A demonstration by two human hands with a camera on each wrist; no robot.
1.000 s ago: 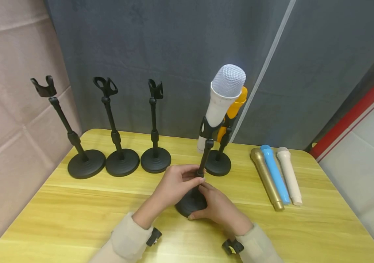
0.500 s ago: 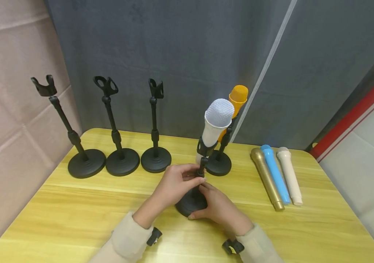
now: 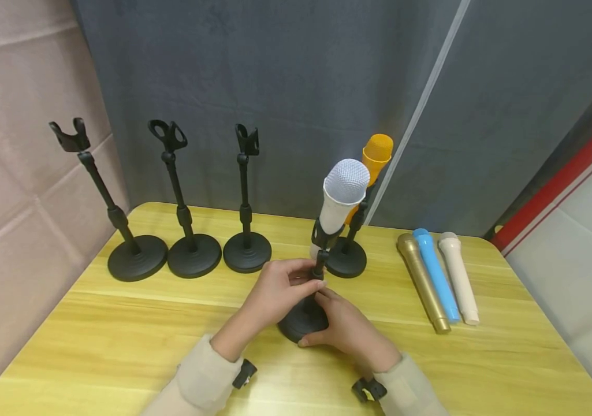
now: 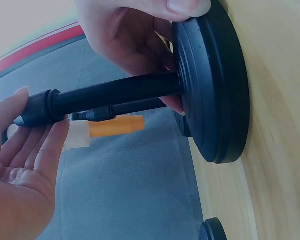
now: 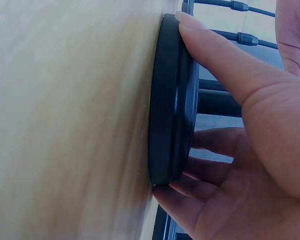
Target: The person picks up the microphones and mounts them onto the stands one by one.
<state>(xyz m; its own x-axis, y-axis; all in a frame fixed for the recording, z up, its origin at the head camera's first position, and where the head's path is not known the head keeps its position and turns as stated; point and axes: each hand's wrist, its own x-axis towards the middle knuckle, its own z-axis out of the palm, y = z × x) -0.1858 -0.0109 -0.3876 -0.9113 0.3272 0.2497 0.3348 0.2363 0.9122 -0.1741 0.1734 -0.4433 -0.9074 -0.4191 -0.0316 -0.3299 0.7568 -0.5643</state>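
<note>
White microphone [image 3: 334, 212] and orange microphone [image 3: 378, 153] mounted | we see left hand [image 3: 276, 293] pinching stand collar [image 4: 38, 109], right hand [image 3: 349, 329] gripping stand base [image 3: 298, 325] | pending: three bare stands [image 3: 194, 258], three microphones [image 3: 435, 274] near tabletop's [image 3: 119, 341] right edge

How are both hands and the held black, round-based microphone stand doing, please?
Left hand gripping pole collar, right hand gripping round base. White, mesh-headed microphone clipped on top, tilted. Orange microphone on second black stand behind.
</note>
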